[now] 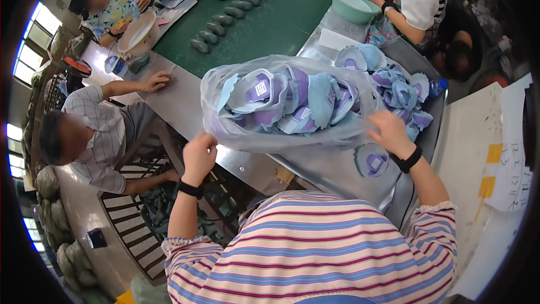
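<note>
A clear plastic bag [287, 104] stuffed with blue and purple shoe uppers is held above a steel table [337, 171]. My left hand [199, 156] grips the bag's lower left end. My right hand [390, 131] clutches the bag's right end. A pile of loose blue and purple uppers [399, 93] lies on the table just behind my right hand. One upper [372, 161] lies flat on the steel below my right wrist. Both wrists wear black bands.
A green conveyor belt [270, 22] carries a row of dark shoe lasts [230, 14]. A seated person in a striped shirt [95, 135] is at the left. Another person [416, 0] sits by a teal basin [353, 1] at the back right. Papers [509, 157] lie at the right.
</note>
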The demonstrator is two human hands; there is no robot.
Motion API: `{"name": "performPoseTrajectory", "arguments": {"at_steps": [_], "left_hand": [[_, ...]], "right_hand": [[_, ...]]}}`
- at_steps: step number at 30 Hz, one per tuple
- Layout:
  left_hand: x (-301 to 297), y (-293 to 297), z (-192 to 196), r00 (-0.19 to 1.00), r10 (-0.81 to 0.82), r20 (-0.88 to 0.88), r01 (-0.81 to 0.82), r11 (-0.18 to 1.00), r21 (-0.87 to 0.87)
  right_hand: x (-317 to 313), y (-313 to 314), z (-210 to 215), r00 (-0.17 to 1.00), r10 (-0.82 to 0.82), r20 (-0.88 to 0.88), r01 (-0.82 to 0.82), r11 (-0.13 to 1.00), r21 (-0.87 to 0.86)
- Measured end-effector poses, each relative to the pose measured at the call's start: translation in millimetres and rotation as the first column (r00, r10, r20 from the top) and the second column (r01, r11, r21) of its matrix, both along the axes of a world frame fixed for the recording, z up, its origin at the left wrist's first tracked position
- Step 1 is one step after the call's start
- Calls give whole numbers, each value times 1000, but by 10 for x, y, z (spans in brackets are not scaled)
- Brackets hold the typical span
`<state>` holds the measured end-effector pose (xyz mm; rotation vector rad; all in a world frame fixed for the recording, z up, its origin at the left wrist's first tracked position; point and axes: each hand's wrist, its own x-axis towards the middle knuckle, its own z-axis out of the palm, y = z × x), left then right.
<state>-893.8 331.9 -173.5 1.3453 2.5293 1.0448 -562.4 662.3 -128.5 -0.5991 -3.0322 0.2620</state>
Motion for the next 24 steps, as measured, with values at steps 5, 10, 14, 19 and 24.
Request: {"name": "performPoseTrajectory", "arguments": {"at_steps": [5,10,14,19,24], "left_hand": [[122,607,903,976,-210,-60,218,957,190],[-217,1031,370,814,-462,-350,341,870,-357],[-637,964,391,876,-442,193,429,897,104],[-1050,970,236,854,-449,262,450,891,59],[-1365,1254,247,853,-500,149,520,790,-324]], "right_hand": [[-1128,-435,508,879,246,-407,-263,965,15],[-2209,-581,-125,812,568,-136,-511,804,304],[-2551,-83,-142,923,383,-21,-373,883,-285],[-2457,382,-253,982,-1,-189,-184,219,-958],[-2483,397,-225,947,-261,-187,-257,-268,-928]]}}
